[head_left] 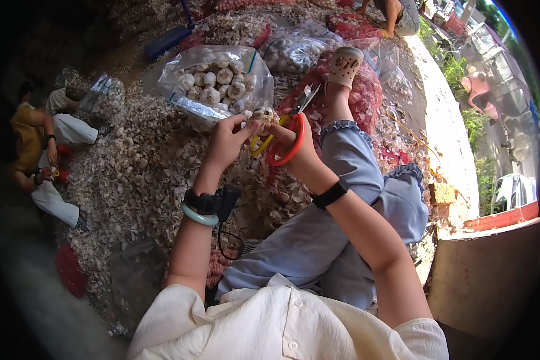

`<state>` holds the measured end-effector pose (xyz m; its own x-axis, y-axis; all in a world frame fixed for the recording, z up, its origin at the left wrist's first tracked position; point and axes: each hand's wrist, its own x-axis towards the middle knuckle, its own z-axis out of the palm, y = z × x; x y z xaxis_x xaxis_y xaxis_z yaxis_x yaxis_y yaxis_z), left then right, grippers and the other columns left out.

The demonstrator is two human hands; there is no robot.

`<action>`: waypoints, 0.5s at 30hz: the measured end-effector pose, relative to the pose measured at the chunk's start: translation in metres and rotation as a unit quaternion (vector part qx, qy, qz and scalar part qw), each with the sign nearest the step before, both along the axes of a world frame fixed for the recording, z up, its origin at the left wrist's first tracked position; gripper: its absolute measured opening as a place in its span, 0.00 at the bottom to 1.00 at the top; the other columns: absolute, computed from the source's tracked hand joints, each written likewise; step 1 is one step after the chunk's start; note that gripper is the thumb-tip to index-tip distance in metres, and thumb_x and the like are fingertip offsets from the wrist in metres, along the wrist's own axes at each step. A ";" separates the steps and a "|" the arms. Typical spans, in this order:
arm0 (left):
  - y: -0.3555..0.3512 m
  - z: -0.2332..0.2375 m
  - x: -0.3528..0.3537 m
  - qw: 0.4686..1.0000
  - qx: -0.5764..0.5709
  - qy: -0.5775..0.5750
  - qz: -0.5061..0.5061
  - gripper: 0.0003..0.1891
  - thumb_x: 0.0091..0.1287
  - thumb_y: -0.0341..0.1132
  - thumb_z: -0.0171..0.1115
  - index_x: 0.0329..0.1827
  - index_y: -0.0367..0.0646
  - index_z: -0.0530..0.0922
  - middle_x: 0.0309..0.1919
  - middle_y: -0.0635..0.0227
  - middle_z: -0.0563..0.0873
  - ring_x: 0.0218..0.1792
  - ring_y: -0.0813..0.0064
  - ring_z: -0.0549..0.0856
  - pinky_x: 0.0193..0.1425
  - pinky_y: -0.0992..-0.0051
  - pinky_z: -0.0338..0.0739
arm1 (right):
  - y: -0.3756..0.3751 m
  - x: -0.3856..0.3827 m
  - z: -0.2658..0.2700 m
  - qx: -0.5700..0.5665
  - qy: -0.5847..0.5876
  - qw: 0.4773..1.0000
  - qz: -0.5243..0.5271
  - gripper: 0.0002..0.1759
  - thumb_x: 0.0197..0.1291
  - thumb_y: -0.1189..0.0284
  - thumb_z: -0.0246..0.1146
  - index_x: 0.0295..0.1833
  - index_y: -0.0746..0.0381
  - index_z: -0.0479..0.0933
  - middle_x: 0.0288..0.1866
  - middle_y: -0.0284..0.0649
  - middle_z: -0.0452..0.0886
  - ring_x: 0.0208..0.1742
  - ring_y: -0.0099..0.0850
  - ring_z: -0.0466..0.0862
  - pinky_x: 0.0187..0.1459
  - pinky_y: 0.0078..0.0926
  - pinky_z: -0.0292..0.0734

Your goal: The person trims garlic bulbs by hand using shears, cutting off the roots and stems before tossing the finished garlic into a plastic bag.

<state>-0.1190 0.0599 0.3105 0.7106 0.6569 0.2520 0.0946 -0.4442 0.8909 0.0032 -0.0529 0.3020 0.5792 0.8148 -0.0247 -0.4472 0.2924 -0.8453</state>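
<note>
Between the fingertips of my left hand point(226, 141) is a garlic bulb point(263, 115), pinched by thumb and fingers. My right hand point(299, 147) is closed round a pair of scissors point(290, 157) with one red-orange and one yellow handle loop. The scissor blades point(306, 98) point up and away, parted at the tips, and the right fingertips reach close to the bulb. Just beyond my hands stands a clear plastic bag point(261, 81) filled with trimmed garlic bulbs point(210, 95).
Garlic skins point(126, 180) cover the ground in a thick heap. A red mesh sack point(369, 99) lies under my outstretched foot in a clog point(344, 66). More bagged garlic point(297, 54) sits behind. Another person point(33, 135) works at the left; a person's arm point(392, 18) shows at the top.
</note>
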 end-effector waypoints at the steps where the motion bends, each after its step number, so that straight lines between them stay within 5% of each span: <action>1: 0.003 -0.003 -0.001 0.999 -0.033 -0.021 -0.028 0.20 0.68 0.48 0.60 0.31 0.36 0.80 0.19 0.78 0.75 0.23 0.88 0.69 0.26 0.81 0.64 | 0.002 0.004 -0.005 0.001 0.000 1.000 -0.001 0.30 0.49 0.76 0.71 0.53 0.62 0.61 0.39 0.39 0.72 0.33 0.27 0.78 0.29 0.26 0.74; 8: 0.024 -0.023 -0.008 0.969 -0.202 -0.131 0.050 0.10 0.73 0.36 0.53 0.39 0.42 0.80 0.29 0.75 0.82 0.27 0.87 0.78 0.31 0.84 0.70 | 0.008 0.006 -0.005 0.001 0.016 0.999 0.033 0.29 0.50 0.76 0.70 0.53 0.62 0.61 0.38 0.40 0.74 0.34 0.29 0.80 0.31 0.27 0.75; 15: 0.014 -0.006 -0.006 0.981 -0.131 -0.098 0.100 0.09 0.73 0.36 0.52 0.43 0.42 0.79 0.40 0.71 0.82 0.30 0.86 0.79 0.30 0.85 0.69 | 0.001 0.003 0.003 -0.039 -0.092 0.995 0.030 0.29 0.50 0.77 0.70 0.54 0.64 0.62 0.41 0.41 0.76 0.40 0.28 0.81 0.39 0.27 0.77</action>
